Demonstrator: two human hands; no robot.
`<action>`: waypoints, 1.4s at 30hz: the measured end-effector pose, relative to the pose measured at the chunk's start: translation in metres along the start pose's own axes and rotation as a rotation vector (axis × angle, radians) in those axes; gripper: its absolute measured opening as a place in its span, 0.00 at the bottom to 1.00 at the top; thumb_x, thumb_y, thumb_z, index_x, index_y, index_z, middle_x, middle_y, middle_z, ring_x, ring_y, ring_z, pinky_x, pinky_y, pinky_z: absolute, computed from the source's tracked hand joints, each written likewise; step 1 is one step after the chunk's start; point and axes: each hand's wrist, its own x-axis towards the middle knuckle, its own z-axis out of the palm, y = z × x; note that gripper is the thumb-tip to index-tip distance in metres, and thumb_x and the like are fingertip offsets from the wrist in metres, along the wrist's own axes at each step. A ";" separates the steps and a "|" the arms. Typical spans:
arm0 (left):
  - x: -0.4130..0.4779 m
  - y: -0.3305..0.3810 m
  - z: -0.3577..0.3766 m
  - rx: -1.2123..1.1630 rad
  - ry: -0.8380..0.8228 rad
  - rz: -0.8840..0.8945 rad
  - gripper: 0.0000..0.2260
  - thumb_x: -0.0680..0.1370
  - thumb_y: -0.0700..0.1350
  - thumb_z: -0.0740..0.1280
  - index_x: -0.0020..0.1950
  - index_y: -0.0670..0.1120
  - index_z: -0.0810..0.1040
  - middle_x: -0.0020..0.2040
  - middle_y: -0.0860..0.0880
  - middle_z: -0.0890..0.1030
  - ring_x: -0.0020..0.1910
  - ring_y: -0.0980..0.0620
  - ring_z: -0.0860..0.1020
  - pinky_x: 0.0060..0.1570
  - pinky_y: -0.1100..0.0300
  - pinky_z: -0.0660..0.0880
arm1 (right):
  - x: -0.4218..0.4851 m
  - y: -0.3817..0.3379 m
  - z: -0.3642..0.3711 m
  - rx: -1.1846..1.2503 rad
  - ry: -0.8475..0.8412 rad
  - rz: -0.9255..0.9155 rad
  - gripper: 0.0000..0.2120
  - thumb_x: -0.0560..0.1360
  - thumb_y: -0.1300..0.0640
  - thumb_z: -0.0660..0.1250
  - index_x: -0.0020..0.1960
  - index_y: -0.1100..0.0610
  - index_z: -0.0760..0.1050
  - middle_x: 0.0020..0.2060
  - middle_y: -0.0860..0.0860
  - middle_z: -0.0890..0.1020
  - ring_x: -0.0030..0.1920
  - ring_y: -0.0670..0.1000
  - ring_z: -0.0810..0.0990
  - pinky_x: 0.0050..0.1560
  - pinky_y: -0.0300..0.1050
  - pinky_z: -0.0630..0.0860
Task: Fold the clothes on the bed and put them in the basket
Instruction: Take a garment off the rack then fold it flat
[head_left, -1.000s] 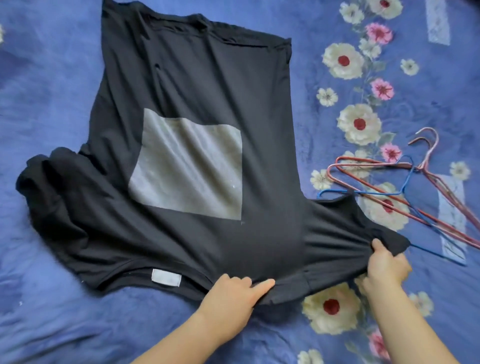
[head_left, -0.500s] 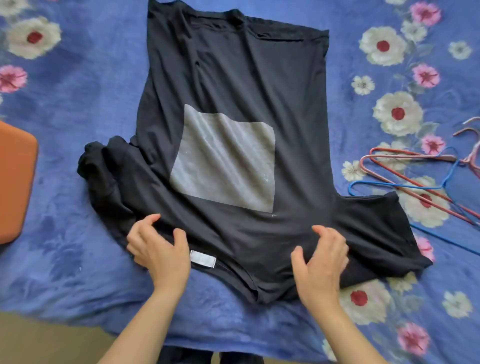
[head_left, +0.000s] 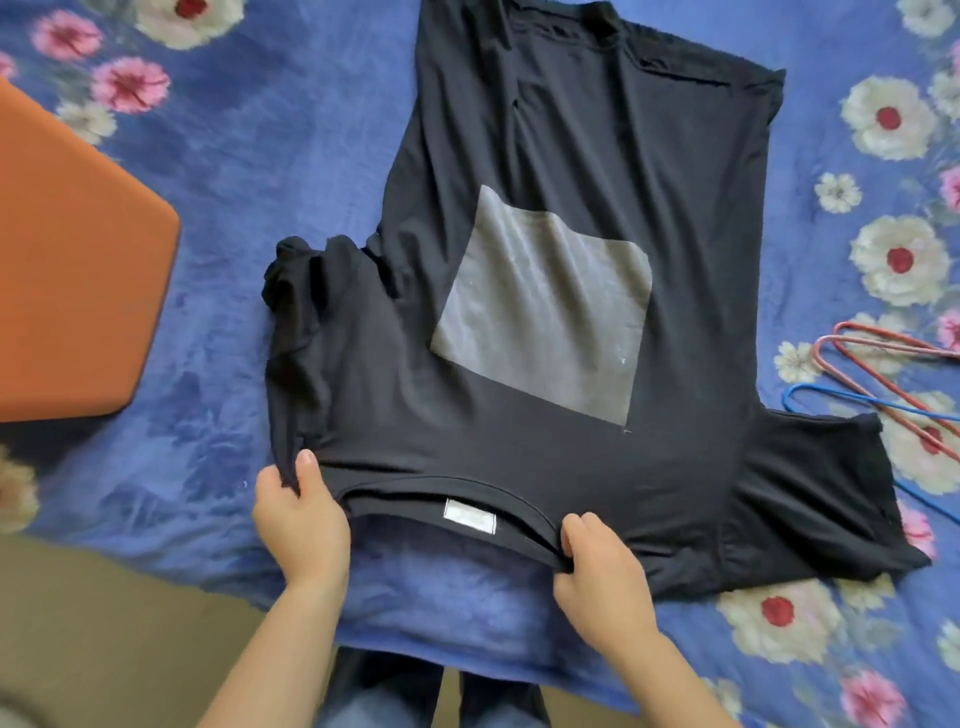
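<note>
A black T-shirt (head_left: 571, 130) with a grey square patch (head_left: 545, 306) lies spread on the blue flowered bedspread (head_left: 249, 171), collar toward me, its white neck label (head_left: 469, 517) showing. My left hand (head_left: 298, 514) pinches the shoulder fabric left of the collar. My right hand (head_left: 600, 577) grips the collar edge to the right of the label. The left sleeve (head_left: 306, 306) is bunched up; the right sleeve (head_left: 815, 493) lies flat. No basket is in view.
An orange flat-topped object (head_left: 72, 270) sits at the left on the bed. Red and blue wire hangers (head_left: 878, 384) lie at the right edge, next to the right sleeve. The bed's near edge and the floor (head_left: 119, 639) run below my arms.
Both hands moved left from the right sleeve area to the collar and closed on the fabric. The view shifted left, bringing the orange object in.
</note>
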 end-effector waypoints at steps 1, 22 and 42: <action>-0.004 -0.007 -0.008 -0.017 0.017 -0.030 0.16 0.82 0.48 0.61 0.39 0.40 0.67 0.34 0.45 0.70 0.35 0.43 0.68 0.38 0.50 0.64 | -0.001 0.001 -0.002 -0.044 -0.037 -0.087 0.15 0.62 0.65 0.60 0.35 0.51 0.54 0.32 0.45 0.59 0.35 0.53 0.63 0.29 0.44 0.54; 0.159 0.103 0.013 -0.595 -0.532 -0.158 0.06 0.78 0.46 0.68 0.50 0.45 0.82 0.50 0.47 0.85 0.53 0.50 0.82 0.58 0.53 0.77 | 0.147 -0.178 -0.053 0.334 0.024 -0.137 0.26 0.78 0.51 0.63 0.74 0.44 0.61 0.53 0.45 0.72 0.55 0.47 0.72 0.55 0.44 0.71; 0.117 0.007 -0.052 -0.850 -0.253 -0.789 0.25 0.80 0.58 0.57 0.70 0.43 0.69 0.63 0.43 0.74 0.66 0.47 0.72 0.68 0.52 0.64 | 0.098 -0.168 -0.023 0.023 0.303 -0.532 0.09 0.71 0.60 0.63 0.51 0.59 0.73 0.43 0.53 0.73 0.43 0.57 0.73 0.43 0.52 0.73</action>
